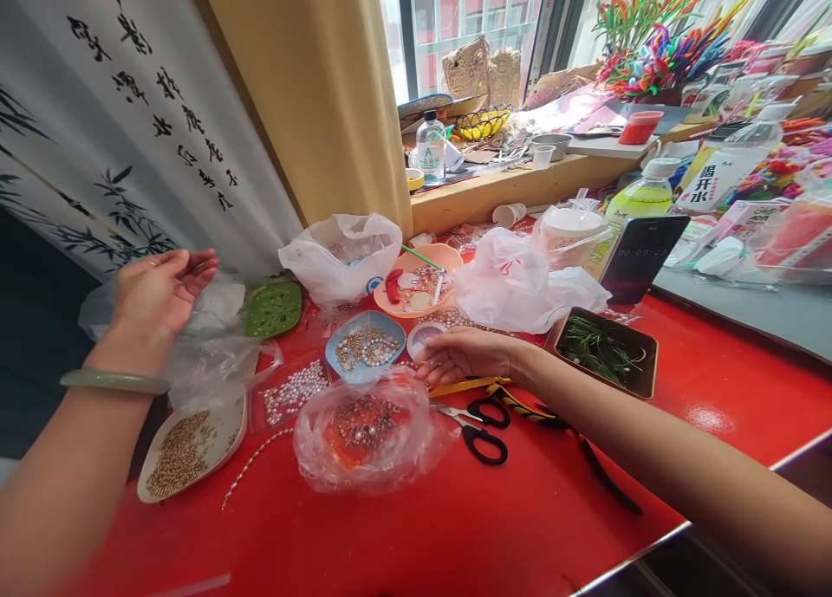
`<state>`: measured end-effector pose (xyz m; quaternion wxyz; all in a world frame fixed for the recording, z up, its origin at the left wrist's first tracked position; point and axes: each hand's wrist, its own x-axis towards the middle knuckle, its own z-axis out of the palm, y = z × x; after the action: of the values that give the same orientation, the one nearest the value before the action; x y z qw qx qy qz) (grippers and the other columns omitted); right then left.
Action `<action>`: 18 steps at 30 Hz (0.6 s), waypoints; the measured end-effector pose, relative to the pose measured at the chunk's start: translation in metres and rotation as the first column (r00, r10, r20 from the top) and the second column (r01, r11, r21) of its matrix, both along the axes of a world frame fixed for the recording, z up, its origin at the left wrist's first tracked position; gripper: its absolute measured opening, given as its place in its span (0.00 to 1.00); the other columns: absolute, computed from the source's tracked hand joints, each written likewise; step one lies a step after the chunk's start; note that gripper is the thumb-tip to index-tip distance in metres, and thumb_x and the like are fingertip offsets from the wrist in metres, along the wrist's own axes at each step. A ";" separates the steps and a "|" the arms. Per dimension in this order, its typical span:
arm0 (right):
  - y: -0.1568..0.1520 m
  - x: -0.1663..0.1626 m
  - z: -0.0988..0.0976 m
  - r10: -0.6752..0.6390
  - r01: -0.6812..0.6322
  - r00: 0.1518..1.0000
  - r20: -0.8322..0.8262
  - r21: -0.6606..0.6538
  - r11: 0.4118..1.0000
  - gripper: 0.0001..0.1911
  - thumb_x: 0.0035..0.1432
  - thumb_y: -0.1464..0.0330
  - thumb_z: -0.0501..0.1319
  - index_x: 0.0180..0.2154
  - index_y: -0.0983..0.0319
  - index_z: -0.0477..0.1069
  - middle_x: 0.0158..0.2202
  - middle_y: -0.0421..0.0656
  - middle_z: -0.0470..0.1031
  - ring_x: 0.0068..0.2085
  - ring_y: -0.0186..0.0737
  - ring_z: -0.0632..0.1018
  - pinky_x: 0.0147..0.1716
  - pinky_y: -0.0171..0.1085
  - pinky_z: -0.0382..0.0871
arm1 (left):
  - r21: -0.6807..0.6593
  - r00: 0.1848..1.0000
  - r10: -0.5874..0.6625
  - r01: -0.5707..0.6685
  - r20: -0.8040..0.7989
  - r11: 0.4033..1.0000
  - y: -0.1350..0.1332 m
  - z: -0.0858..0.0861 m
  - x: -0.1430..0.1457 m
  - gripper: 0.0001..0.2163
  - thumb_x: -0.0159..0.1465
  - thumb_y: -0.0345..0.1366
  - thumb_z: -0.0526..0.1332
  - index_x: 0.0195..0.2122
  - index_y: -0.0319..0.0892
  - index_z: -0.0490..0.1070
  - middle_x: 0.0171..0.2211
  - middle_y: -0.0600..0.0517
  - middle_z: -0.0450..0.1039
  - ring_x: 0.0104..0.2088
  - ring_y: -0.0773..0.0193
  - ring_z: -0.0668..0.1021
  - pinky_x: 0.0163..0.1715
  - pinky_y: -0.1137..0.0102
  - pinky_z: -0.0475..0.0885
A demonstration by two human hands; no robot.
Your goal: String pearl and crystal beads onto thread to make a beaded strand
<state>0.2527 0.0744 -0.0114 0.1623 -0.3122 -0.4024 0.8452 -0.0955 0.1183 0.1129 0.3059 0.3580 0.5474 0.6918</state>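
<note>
My left hand, with a pale green bangle on its wrist, is raised at the left above clear plastic bags. Its fingers are drawn together; anything between them is too small to make out. My right hand reaches in from the right with curled fingertips beside a small white round container. What those fingers pinch, if anything, is unclear. Just below them lies an open clear bag of reddish and dark beads. A beaded strand rests on the red table. Black-handled scissors lie below my right forearm.
Around the hands are a tray of gold beads, a box of pearly beads, a blue bead dish, a peach plate and yellow-black pliers. Farther right stand a dark tray and a phone.
</note>
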 end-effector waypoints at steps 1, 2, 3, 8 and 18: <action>0.000 0.000 0.001 -0.003 0.003 1.000 0.000 -0.004 1.000 0.19 0.64 0.69 0.44 0.35 0.70 0.71 0.32 0.46 0.77 0.31 0.30 0.78 0.35 0.30 0.71 | 0.000 1.000 -0.010 0.010 -0.001 1.000 0.000 0.000 -0.001 0.12 0.58 0.17 0.52 0.21 0.37 0.62 0.19 0.54 0.73 0.26 0.68 0.76 0.32 0.71 0.71; -0.001 0.001 0.002 -0.008 0.008 1.000 0.003 -0.006 1.000 0.19 0.64 0.69 0.43 0.35 0.69 0.71 0.31 0.46 0.77 0.31 0.29 0.78 0.36 0.30 0.71 | 0.003 1.000 -0.016 0.016 -0.002 1.000 0.000 -0.001 -0.002 0.12 0.58 0.17 0.52 0.21 0.37 0.63 0.19 0.54 0.73 0.26 0.68 0.76 0.32 0.72 0.71; -0.001 0.001 0.002 -0.014 0.014 1.000 0.008 -0.007 1.000 0.19 0.64 0.70 0.43 0.34 0.69 0.71 0.31 0.46 0.77 0.30 0.29 0.78 0.36 0.30 0.71 | 0.000 1.000 -0.020 0.020 -0.003 1.000 0.001 -0.001 -0.003 0.12 0.58 0.17 0.52 0.21 0.37 0.63 0.19 0.54 0.73 0.26 0.68 0.76 0.32 0.72 0.71; -0.002 0.006 0.005 -0.041 0.040 0.997 0.068 0.011 0.999 0.15 0.62 0.69 0.48 0.34 0.68 0.71 0.32 0.46 0.78 0.32 0.30 0.79 0.35 0.29 0.71 | -0.025 0.999 -0.050 0.050 -0.004 0.998 -0.002 -0.003 -0.005 0.12 0.58 0.17 0.52 0.21 0.37 0.63 0.19 0.55 0.74 0.27 0.69 0.76 0.30 0.74 0.71; -0.011 0.018 0.022 -0.121 0.070 0.955 0.272 0.192 0.979 0.14 0.61 0.67 0.50 0.38 0.70 0.70 0.33 0.49 0.78 0.32 0.32 0.78 0.36 0.31 0.71 | -0.035 0.989 -0.148 0.148 0.011 0.988 -0.026 -0.007 0.021 0.10 0.58 0.20 0.53 0.24 0.39 0.66 0.22 0.55 0.76 0.28 0.70 0.76 0.29 0.77 0.70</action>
<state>0.2710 0.0630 0.0105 0.1716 -0.4326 -0.4805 0.7433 -0.0744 0.0918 0.1055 0.3651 0.3893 0.5302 0.6589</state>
